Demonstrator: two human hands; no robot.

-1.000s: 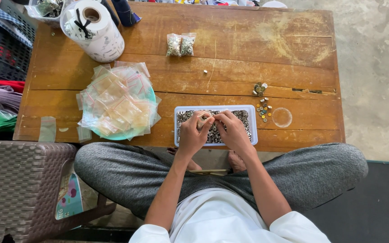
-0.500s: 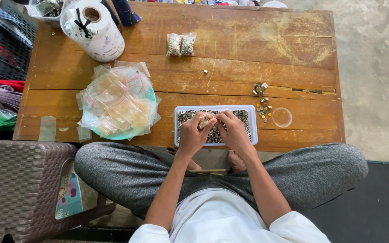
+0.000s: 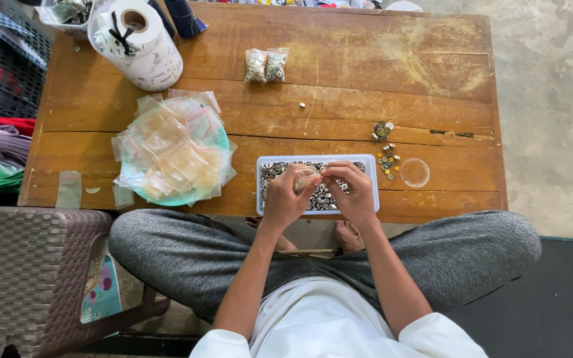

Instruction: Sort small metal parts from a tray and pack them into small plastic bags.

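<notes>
My left hand (image 3: 285, 197) and my right hand (image 3: 349, 190) meet over a white rectangular tray (image 3: 373, 184) filled with small metal buttons. Between the fingertips of both hands is a small clear plastic bag (image 3: 306, 178), held just above the tray. Left of the tray a green plate (image 3: 219, 140) is heaped with several empty clear zip bags (image 3: 170, 147). Two filled small bags (image 3: 266, 65) lie at the far side of the wooden table (image 3: 366, 73).
A loose cluster of small metal buttons (image 3: 384, 146) and a clear round lid (image 3: 414, 172) lie right of the tray. A large white tape roll (image 3: 138, 43) stands at the far left. A woven brown stool (image 3: 28, 272) is by my left knee.
Both hands stay over the tray with only slight finger movement on the small bag. Nothing else has moved.
</notes>
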